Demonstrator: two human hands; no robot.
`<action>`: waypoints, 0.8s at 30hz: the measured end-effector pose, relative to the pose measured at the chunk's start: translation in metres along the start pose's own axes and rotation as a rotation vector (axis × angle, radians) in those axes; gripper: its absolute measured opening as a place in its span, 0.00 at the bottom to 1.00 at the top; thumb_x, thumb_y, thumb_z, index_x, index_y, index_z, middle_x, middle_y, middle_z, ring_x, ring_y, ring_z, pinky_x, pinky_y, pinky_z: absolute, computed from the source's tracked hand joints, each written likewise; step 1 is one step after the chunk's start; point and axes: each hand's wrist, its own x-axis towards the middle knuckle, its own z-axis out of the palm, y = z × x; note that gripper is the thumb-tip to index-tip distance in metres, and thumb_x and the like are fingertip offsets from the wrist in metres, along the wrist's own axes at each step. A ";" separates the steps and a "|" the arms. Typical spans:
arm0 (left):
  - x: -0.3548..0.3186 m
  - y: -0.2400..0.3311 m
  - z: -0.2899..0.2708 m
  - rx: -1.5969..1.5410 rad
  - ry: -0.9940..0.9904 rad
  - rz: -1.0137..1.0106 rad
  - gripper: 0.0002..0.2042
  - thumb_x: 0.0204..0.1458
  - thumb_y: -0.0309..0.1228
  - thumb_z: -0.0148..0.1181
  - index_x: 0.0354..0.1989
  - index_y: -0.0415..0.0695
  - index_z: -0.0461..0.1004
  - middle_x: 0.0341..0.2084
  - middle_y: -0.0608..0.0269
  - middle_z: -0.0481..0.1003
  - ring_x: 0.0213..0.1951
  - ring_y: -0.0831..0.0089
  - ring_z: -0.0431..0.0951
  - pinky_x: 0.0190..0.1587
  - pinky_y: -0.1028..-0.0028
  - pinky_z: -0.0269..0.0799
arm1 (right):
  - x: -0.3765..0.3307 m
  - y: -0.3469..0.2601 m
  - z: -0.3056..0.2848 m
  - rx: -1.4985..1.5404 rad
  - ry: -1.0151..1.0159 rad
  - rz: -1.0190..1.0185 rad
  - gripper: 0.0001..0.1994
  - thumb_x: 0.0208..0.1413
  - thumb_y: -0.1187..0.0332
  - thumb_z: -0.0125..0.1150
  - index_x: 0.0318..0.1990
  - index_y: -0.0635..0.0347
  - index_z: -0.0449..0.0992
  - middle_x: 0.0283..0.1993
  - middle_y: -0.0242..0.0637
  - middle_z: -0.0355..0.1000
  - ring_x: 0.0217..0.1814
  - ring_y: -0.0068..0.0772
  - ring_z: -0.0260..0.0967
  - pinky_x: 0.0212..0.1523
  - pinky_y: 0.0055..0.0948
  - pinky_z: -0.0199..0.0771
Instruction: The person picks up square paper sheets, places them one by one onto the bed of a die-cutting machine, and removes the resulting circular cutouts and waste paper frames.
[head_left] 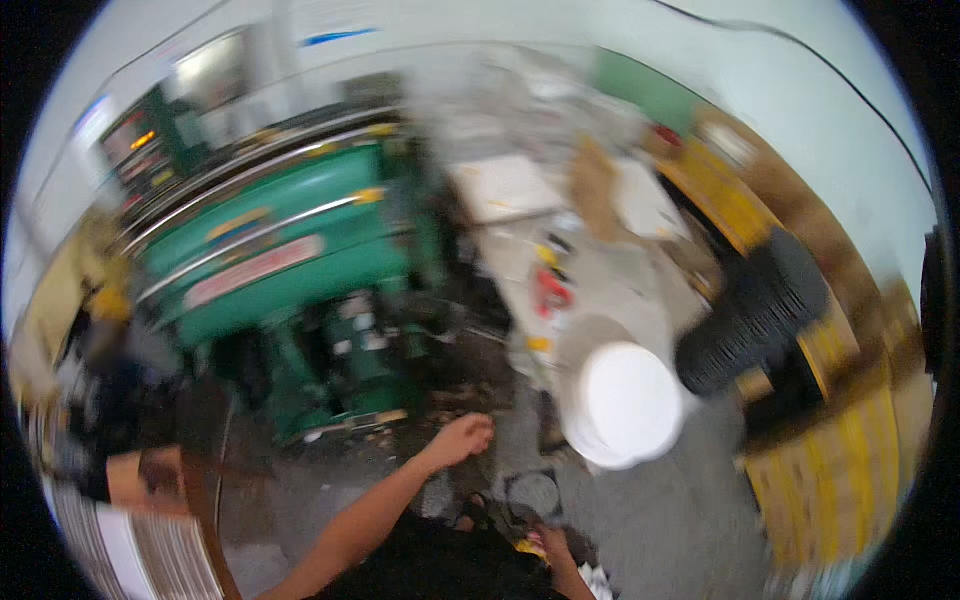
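My left hand [463,441] is held out in front of my body over the dark floor, its fingers loosely curled with nothing visible in them. It is nearest to the green machine [290,240] at the left, without touching it. Low down near my body, my right hand [553,546] is closed around a small yellow and pink thing [531,544], too blurred to name. To the right of my hands stands a white bucket [630,405]. Motion smears the whole picture.
A cluttered worktable [625,290] carries papers, a brown piece of cardboard [594,187] and a red item [552,292]. A black ridged seat or cushion [755,310] is right of it. Yellow-striped cartons [830,490] line the right; stacked sheets [150,555] sit lower left.
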 end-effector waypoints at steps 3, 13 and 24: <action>-0.122 -0.039 -0.103 0.765 0.338 -0.047 0.20 0.57 0.39 0.52 0.54 0.41 0.67 0.41 0.48 0.76 0.45 0.55 0.77 0.45 0.60 0.73 | 0.009 -0.042 0.023 -0.172 -0.077 0.002 0.14 0.57 0.61 0.57 0.43 0.64 0.74 0.35 0.41 0.77 0.34 0.35 0.77 0.28 0.32 0.77; -0.609 -0.146 -0.217 0.321 2.500 -0.138 0.06 0.56 0.28 0.52 0.34 0.39 0.74 0.27 0.57 0.76 0.30 0.64 0.76 0.36 0.66 0.70 | 0.001 -0.096 0.254 -0.989 -0.290 -0.036 0.15 0.58 0.61 0.56 0.45 0.64 0.75 0.38 0.40 0.77 0.36 0.33 0.76 0.31 0.31 0.76; -0.849 -0.173 -0.273 -0.558 2.540 0.074 0.14 0.51 0.32 0.63 0.45 0.41 0.76 0.24 0.68 0.73 0.25 0.77 0.71 0.27 0.74 0.67 | -0.050 -0.083 0.446 -1.543 -0.450 -0.273 0.15 0.60 0.61 0.56 0.46 0.64 0.75 0.42 0.39 0.77 0.39 0.30 0.75 0.35 0.30 0.75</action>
